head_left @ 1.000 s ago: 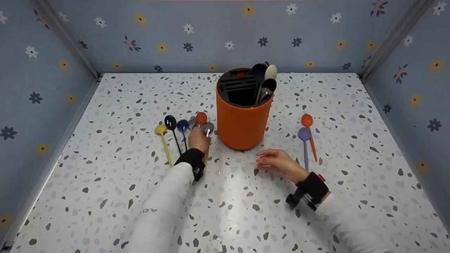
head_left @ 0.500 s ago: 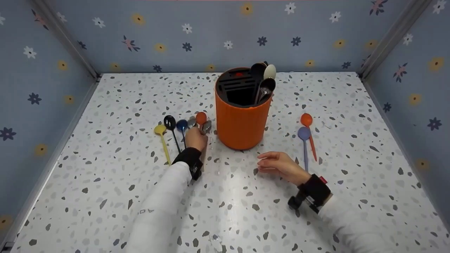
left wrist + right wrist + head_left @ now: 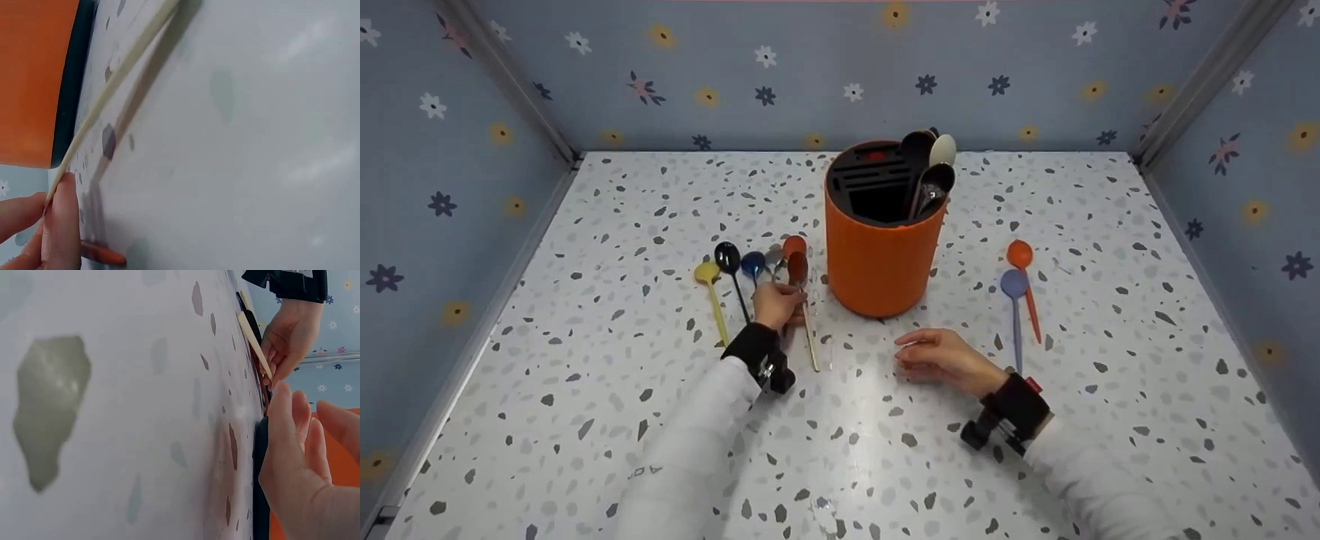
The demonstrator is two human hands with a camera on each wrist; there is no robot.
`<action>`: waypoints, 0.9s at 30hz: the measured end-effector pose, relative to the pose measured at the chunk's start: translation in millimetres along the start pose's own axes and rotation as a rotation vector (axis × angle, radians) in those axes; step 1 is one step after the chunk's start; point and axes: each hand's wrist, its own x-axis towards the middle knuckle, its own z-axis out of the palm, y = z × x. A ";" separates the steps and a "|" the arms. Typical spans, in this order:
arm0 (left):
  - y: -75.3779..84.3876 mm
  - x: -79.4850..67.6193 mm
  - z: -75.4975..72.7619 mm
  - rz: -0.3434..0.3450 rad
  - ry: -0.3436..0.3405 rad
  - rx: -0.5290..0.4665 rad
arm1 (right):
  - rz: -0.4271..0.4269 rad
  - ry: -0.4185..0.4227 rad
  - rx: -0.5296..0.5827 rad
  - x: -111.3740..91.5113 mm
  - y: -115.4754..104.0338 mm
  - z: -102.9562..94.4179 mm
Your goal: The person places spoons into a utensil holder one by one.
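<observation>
The speckled table (image 3: 900,487) was noted; the left hand (image 3: 776,306) had raised a spoon (image 3: 114,83), pinched and seemingly ready to move; the right hand (image 3: 945,358) held nothing, fingers relaxed.

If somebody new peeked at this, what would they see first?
Most likely the big orange holder, standing upright near the middle with spoons poking out on its right side. Next might be the left hand, pinching a spoon just left of the holder. The flowery wall at the back could catch the eye too.
</observation>
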 end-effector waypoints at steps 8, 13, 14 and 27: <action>14.8 -28.9 4.0 -0.170 -0.105 -0.247 | 0.010 -0.014 -0.003 9.7 4.2 11.5; 14.9 -37.4 5.4 -0.163 -0.145 -0.254 | 0.014 -0.048 0.007 15.5 9.8 19.1; 14.6 -39.0 5.9 -0.162 -0.148 -0.260 | 0.013 -0.053 0.006 16.3 10.7 20.5; 15.8 -58.5 15.1 -0.168 -0.143 -0.360 | 0.056 -0.051 -0.033 22.5 10.9 34.6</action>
